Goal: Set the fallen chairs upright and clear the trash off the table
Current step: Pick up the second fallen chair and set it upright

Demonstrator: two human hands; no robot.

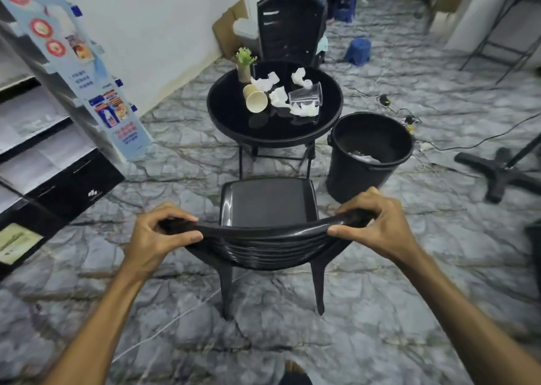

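A black plastic chair (268, 201) stands upright on its legs right in front of me. My left hand (159, 235) grips the left end of its backrest and my right hand (373, 223) grips the right end. Beyond it is a round black table (234, 121). On the table lie a tipped paper cup (255, 99), a tipped clear plastic cup (306, 95) and several crumpled white tissues (278, 96). A second black chair (289, 27) stands upright behind the table.
A black bin (367, 153) with some paper inside stands right of the table. A small potted plant (245, 64) sits on the table's far left. Shelving and a banner stand at left. Cables, a blue stool (358, 50) and a black stand base (497, 171) lie at right.
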